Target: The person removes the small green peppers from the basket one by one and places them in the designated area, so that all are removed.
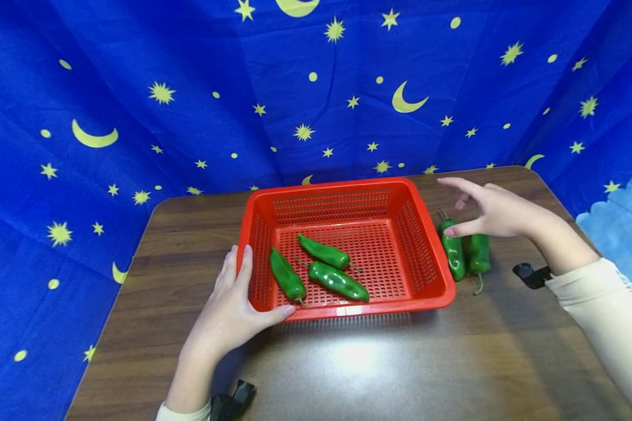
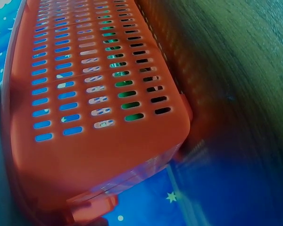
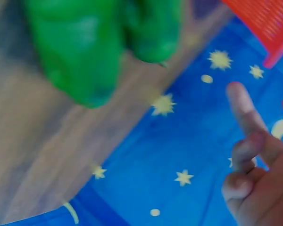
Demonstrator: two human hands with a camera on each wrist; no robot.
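A red plastic basket (image 1: 347, 311) with slotted walls stands on the table, holding three green peppers, one of them a glossy green pepper (image 1: 339, 282) near the front. My left hand (image 1: 234, 310) grips the front left corner, its thumb on the front rim and its fingers along the left side. The left wrist view shows the basket wall (image 2: 99, 155) close up, green showing through its slots. On the right, my right hand (image 1: 497, 211) hovers over two more peppers, a pepper (image 1: 454, 257) beside the basket and another pepper (image 1: 479, 254). Its fingers are spread and hold nothing.
The wooden table (image 1: 189, 234) has rounded far corners. A blue curtain (image 1: 274, 105) with yellow stars and moons hangs behind it and along both sides. Black straps circle both wrists, including the right strap (image 1: 531, 275).
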